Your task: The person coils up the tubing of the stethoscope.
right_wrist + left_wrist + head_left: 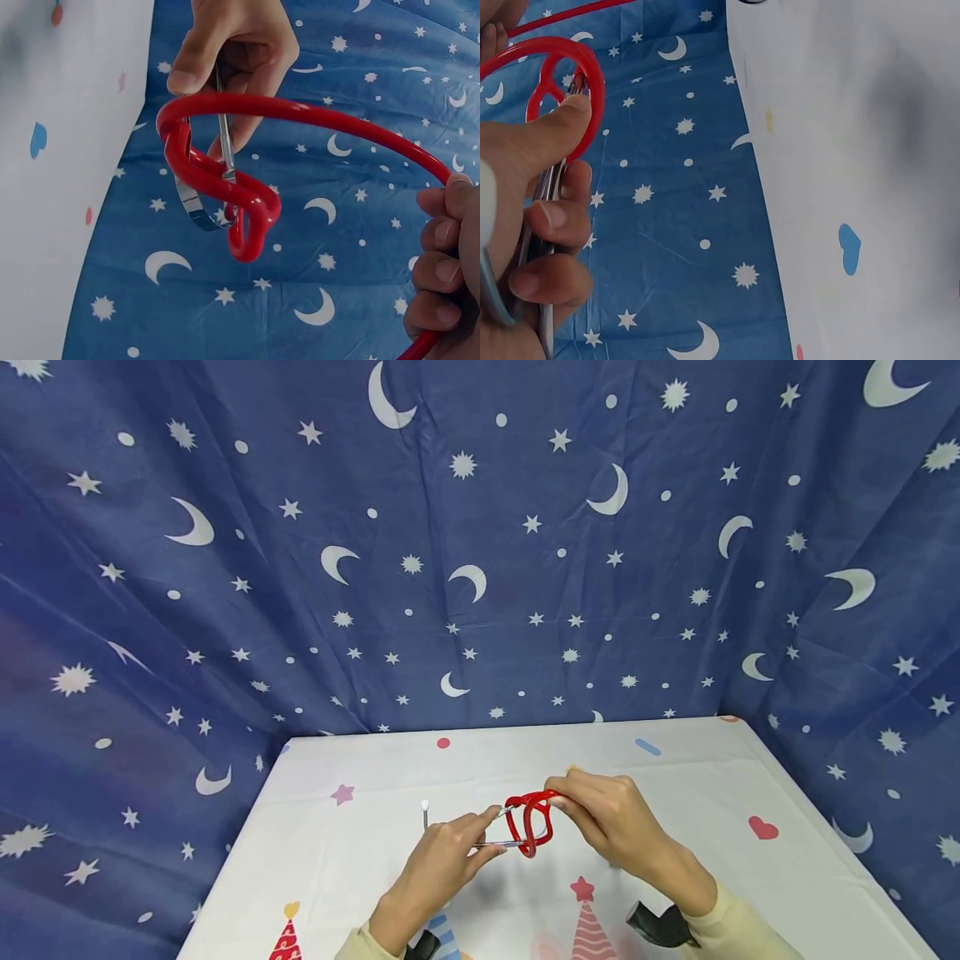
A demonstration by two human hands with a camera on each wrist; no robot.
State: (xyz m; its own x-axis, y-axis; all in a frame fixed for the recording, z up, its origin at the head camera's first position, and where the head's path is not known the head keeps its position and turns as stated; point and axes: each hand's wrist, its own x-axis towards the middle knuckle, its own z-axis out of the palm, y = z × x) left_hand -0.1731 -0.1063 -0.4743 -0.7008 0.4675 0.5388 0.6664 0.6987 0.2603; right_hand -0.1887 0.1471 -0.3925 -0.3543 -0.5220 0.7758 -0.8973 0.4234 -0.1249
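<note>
A glossy red cord [300,112], thick and round, is looped and crossed over the end of a shiny metal piece [228,154]. The metal has thin rods and a curved band that passes through the red loops. In the head view my left hand [442,856] grips the metal piece from the left, thumb and fingertips close to the loops. A white-tipped rod [425,814] stands up behind that hand. My right hand [626,822] pinches the red cord at the right of the loops. In the right wrist view its fingers curl round the cord, which continues below them.
Both hands are above a table with a white cloth [675,793] printed with party hats, hearts and stars. A blue curtain [510,668] with moons and stars stands behind the table and along both sides. Dark straps [660,927] are on the wrists.
</note>
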